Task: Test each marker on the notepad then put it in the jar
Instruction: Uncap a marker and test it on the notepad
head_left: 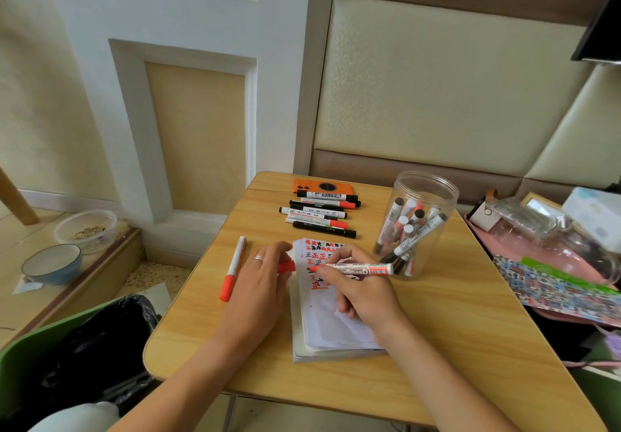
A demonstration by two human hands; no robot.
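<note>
A white notepad (332, 324) lies on the wooden table (437, 347), its top half covered in red and black test marks. My right hand (356, 294) grips an uncapped red marker (366, 269) with its tip on the page. My left hand (265, 277) holds the marker's red cap (286, 266) at the pad's left edge. A clear plastic jar (416, 226) with several markers inside stands to the right of the pad. A row of several capped markers (319, 213) lies behind the pad.
One red-capped marker (233, 268) lies left of my left hand. An orange device (322, 185) sits at the table's far edge. A pink tray (551, 257) of clutter lies to the right. A green bin (84, 347) with a black bag stands at the lower left.
</note>
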